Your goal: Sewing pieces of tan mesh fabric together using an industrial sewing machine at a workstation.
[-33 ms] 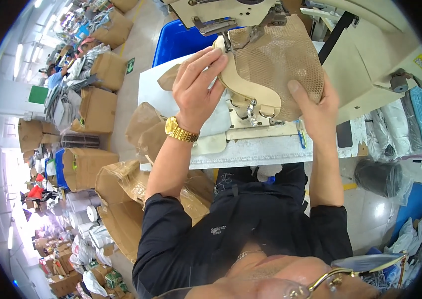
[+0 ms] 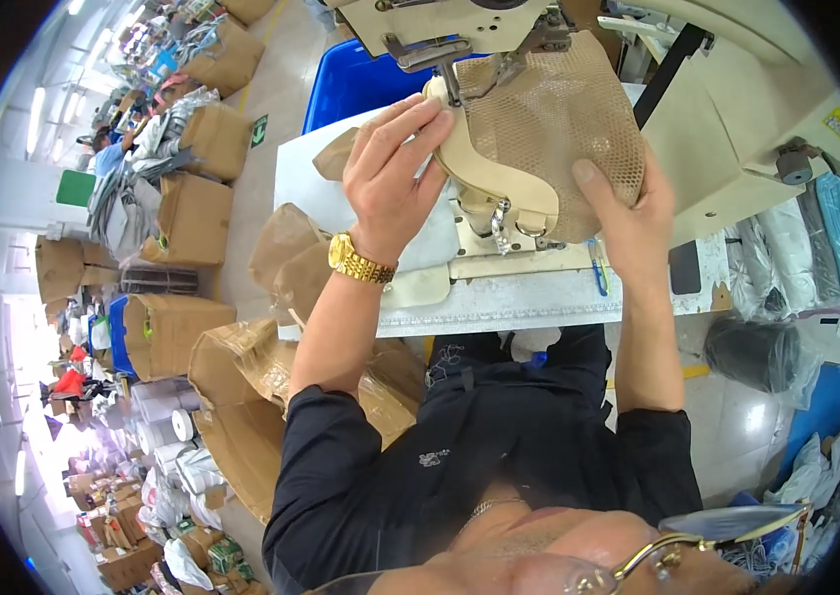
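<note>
A tan mesh fabric piece [image 2: 529, 119] with a smooth cream curved band [image 2: 499, 180] along its left and near edge lies under the head of a sewing machine [image 2: 459, 30]. My left hand [image 2: 395, 164] is closed on the band's left side, its fingertips pressed close beside the needle bar [image 2: 452, 84]. At the far right of the mesh, my right hand [image 2: 628, 203] grips the edge, thumb on top and fingers hidden beneath. Below the band, a metal fitting [image 2: 500, 223] stands on the machine's arm.
Brown flat pieces [image 2: 291, 258] lie on the white table [image 2: 529, 315] to the left. Blue-handled snips [image 2: 599, 270] rest near the right forearm. A blue bin [image 2: 340, 84] stands behind the table, an open cardboard box [image 2: 241, 416] at its near left. Bagged rolls [image 2: 757, 352] are at right.
The needle bar looks slightly lower by my left fingertips. Both hands and the mesh piece show no visible movement.
</note>
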The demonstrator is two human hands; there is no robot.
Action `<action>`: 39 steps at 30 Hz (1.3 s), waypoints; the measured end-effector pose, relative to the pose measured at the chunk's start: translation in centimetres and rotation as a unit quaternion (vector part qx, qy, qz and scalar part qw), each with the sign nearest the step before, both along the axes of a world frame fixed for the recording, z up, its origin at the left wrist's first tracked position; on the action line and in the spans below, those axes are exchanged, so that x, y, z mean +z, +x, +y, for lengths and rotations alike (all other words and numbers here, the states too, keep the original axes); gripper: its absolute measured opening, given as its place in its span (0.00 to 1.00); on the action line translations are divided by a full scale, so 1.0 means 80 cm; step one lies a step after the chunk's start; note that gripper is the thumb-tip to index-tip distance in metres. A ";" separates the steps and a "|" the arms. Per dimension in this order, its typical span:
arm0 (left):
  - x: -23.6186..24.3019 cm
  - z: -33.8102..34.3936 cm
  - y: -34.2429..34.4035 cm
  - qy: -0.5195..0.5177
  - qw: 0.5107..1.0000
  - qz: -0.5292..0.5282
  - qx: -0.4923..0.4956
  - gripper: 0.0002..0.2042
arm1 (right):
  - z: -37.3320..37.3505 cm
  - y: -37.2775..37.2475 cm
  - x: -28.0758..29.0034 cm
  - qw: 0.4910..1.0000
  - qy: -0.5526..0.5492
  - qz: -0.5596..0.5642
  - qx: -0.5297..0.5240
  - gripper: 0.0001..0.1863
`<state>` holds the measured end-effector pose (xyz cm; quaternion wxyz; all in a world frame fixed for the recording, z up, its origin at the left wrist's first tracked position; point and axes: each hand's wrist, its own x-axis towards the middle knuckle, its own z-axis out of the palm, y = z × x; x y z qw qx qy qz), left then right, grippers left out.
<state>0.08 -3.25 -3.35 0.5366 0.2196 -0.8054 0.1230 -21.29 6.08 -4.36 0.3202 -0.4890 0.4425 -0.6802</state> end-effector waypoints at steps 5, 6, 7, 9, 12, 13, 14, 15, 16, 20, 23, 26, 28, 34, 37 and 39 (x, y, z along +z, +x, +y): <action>0.002 -0.003 -0.002 -0.008 1.000 -0.002 -0.009 0.16 | -0.009 0.000 -0.002 1.000 -0.008 0.008 -0.004 0.24; 0.001 -0.004 -0.002 -0.009 1.000 0.001 -0.012 0.15 | -0.012 0.003 0.000 0.999 -0.026 0.014 -0.019 0.28; 0.001 -0.004 -0.002 -0.010 1.000 0.005 -0.016 0.15 | -0.014 0.006 0.002 0.998 -0.044 0.021 -0.034 0.31; 0.000 -0.004 -0.002 -0.009 1.000 0.007 -0.016 0.15 | -0.017 0.011 0.005 0.997 -0.055 0.018 -0.045 0.33; 0.000 -0.003 -0.001 -0.016 1.000 0.004 -0.012 0.14 | -0.023 0.009 0.008 0.993 -0.091 0.045 -0.056 0.34; 0.000 -0.002 -0.001 -0.023 1.000 -0.002 -0.008 0.14 | -0.023 0.008 0.008 0.989 -0.113 0.075 -0.056 0.33; -0.001 0.000 -0.001 -0.022 1.000 -0.002 -0.009 0.14 | -0.023 0.006 0.009 0.989 -0.113 0.076 -0.057 0.33; -0.002 0.003 -0.002 -0.019 1.000 -0.005 -0.011 0.13 | -0.021 0.002 0.010 0.989 -0.099 0.097 -0.052 0.30; -0.002 0.004 -0.003 -0.017 1.000 -0.007 -0.012 0.13 | -0.020 -0.001 0.010 0.988 -0.085 0.119 -0.046 0.27; -0.002 0.002 -0.003 -0.016 1.000 0.003 -0.021 0.12 | -0.012 -0.012 0.007 0.993 -0.010 0.120 -0.012 0.17; 0.000 -0.003 -0.007 -0.012 0.999 0.008 -0.030 0.12 | -0.007 -0.019 0.007 0.990 -0.013 0.142 -0.015 0.10; 0.000 -0.006 -0.007 -0.006 0.999 0.014 -0.032 0.12 | 0.003 -0.025 0.020 0.978 0.067 0.196 0.014 0.12; -0.002 -0.005 -0.005 0.015 0.999 0.019 -0.034 0.11 | 0.006 -0.028 0.029 0.875 -0.083 0.455 -0.144 0.17; -0.004 0.014 -0.008 0.047 0.998 0.046 0.013 0.10 | -0.006 -0.030 0.044 0.860 -0.111 0.498 -0.014 0.16; -0.019 0.053 -0.020 0.170 0.979 0.109 0.037 0.10 | -0.022 -0.037 0.041 0.855 -0.132 0.500 0.044 0.16; -0.027 0.063 -0.029 0.244 0.960 0.137 -0.016 0.14 | -0.018 -0.036 0.047 0.871 -0.106 0.473 0.082 0.17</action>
